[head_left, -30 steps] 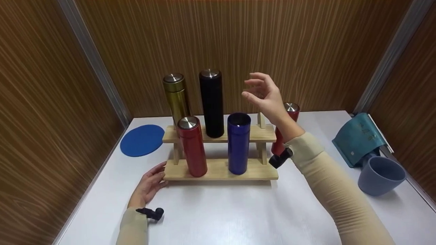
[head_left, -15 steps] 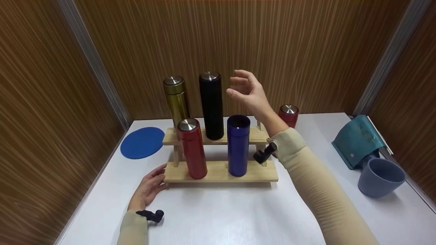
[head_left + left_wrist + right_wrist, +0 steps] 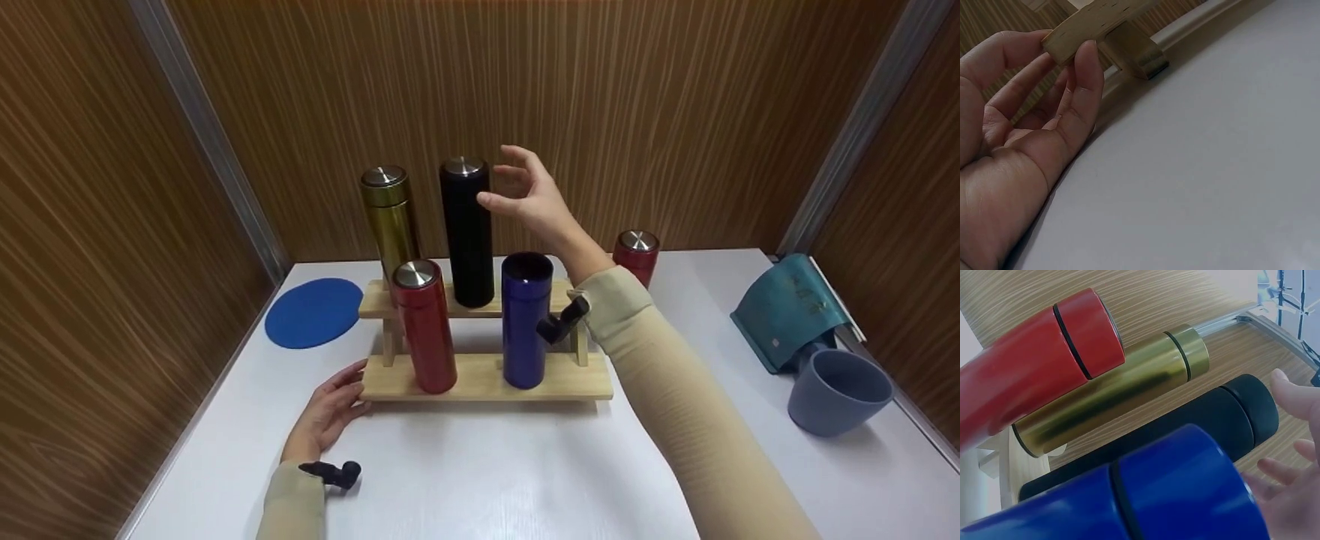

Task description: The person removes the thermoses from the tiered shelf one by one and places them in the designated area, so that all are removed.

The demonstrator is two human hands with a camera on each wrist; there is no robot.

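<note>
Right grip (image 3: 534,196) hangs spread and empty just beside the black flask (image 3: 466,232) on the rack's (image 3: 480,379) upper shelf while the left hand (image 3: 330,409) steadies the lower shelf's left end; closing round the flask looks next

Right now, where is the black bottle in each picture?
Head view: the black bottle stands on the upper shelf of the wooden rack, centre, just left of the open right hand.
Left wrist view: not in it; only a corner of the rack shows.
Right wrist view: the black bottle lies across the middle, below the gold bottle.
Shared landmark: the wooden rack.
</note>
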